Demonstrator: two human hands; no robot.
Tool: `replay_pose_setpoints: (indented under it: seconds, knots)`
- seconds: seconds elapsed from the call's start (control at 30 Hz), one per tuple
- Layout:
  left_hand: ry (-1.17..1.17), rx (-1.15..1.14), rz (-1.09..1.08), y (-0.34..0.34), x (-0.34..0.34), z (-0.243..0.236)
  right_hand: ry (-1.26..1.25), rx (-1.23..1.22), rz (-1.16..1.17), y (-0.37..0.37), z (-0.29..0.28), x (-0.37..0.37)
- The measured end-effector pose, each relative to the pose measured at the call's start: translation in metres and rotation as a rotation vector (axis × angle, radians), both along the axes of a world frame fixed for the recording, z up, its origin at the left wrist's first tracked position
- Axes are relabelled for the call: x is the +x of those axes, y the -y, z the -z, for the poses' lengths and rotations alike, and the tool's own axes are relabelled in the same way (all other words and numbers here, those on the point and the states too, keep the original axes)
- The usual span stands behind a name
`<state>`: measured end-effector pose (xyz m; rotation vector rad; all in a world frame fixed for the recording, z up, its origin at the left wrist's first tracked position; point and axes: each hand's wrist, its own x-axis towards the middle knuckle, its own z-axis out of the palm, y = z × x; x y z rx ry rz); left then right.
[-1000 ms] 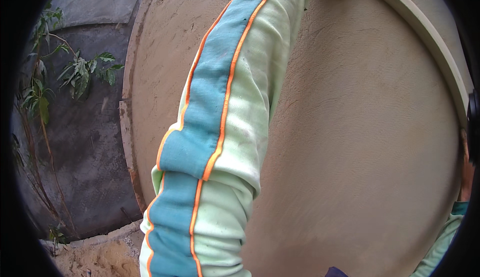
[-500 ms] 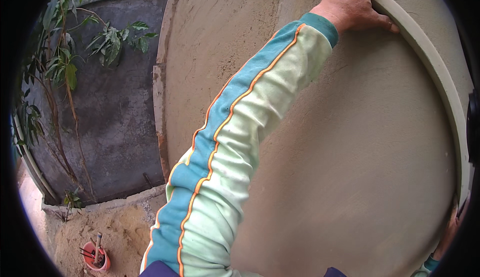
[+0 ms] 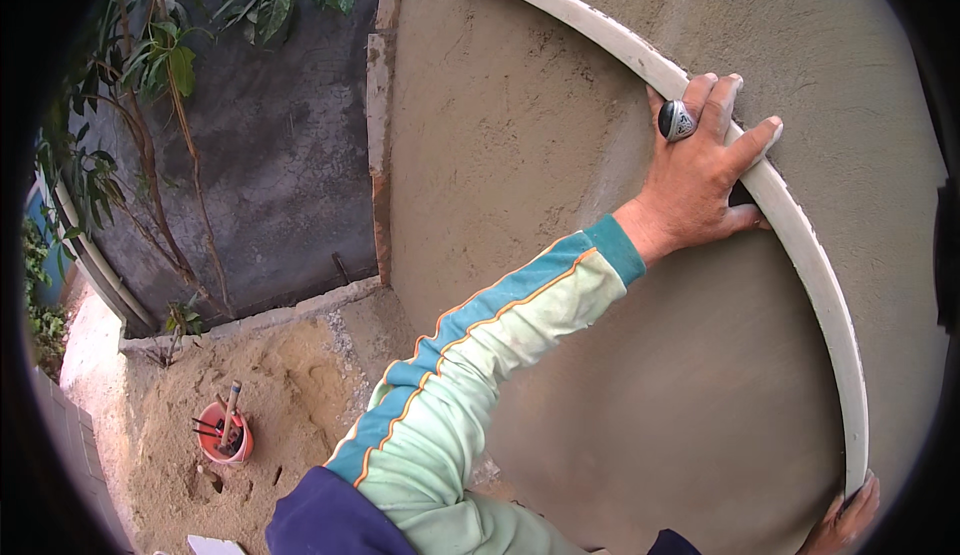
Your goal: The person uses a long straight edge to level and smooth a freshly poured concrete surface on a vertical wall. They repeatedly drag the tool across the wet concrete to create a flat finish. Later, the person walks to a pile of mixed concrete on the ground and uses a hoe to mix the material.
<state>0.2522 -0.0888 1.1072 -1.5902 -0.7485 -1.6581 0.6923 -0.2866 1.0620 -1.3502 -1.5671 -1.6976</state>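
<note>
A long pale straightedge (image 3: 805, 255), curved in the fisheye picture, lies diagonally against a grey-brown plastered wall (image 3: 500, 155). My left hand (image 3: 705, 165), in a mint and teal sleeve with orange piping, grips it above its middle, fingers over the board, a large dark-stoned silver ring on one finger. My right hand (image 3: 845, 515) is wrapped round the board's lower end at the bottom right, partly cut off by the rim of the picture.
Left of a rough wall edge (image 3: 380, 155) stands a dark wall (image 3: 280, 185) with a leafy plant (image 3: 180, 65) before it. Below are a sand pile (image 3: 300, 385), a red bucket (image 3: 240, 445) holding tools, a pale offcut (image 3: 210, 545) and a light path at the far left.
My left hand and the straightedge now appear lower, with much more of the board's upper end showing. The view has shifted, bringing more sand and the bucket into sight.
</note>
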Motion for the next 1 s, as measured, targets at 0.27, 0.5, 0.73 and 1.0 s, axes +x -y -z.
replay_pose_setpoints:
  seconds: [0.27,0.5,0.73,1.0]
  knots:
    - [0.178,-0.396,-0.049,0.010,-0.029,0.192,0.077,-0.223,-0.025,-0.011,0.068,-0.044]
    - [0.391,-0.709,-0.004,0.032,-0.024,0.355,0.102,-0.499,0.015,-0.021,0.160,-0.006]
    - [0.400,-0.992,-0.024,0.102,-0.054,0.442,0.042,-0.807,-0.055,-0.005,0.200,-0.050]
    - [0.394,-1.456,-0.254,0.166,-0.126,0.473,-0.364,-1.634,0.089,-0.026,0.348,-0.103]
